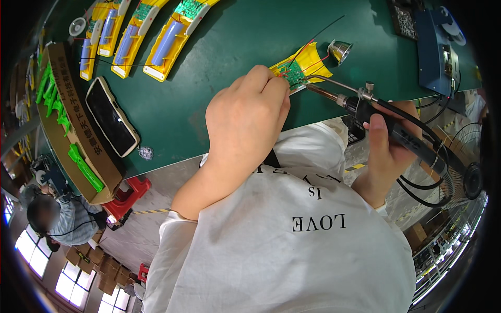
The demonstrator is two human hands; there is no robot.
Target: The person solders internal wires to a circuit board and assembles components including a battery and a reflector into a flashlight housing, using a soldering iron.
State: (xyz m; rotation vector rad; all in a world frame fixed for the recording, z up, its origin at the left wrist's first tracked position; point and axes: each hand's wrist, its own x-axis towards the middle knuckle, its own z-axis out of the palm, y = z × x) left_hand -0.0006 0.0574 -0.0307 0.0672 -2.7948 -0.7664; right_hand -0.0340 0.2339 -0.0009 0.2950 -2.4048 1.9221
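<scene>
My left hand (248,107) is closed, knuckles up, over the near left end of a yellow plastic lamp housing (309,56); its fingertips are hidden. A green circuit board (293,74) with red and black wires lies inside the housing. Red wire leads on to a silver reflector cup (342,51) on its far right. Gripped in my right hand (386,151) is a black soldering iron (409,140), slanting up and left. Its tip is close to the board's near edge; contact cannot be told. A thin curved metal feed tube (336,83), clamped to the iron, ends beside the tip.
Several yellow housings with purple battery cells (168,44) lie at the far left. A phone (110,116) rests beside a cardboard box (86,133) of green plastic parts. At the right stand a blue machine (436,57) and a dark tray (403,18). Cables (436,195) hang from the iron.
</scene>
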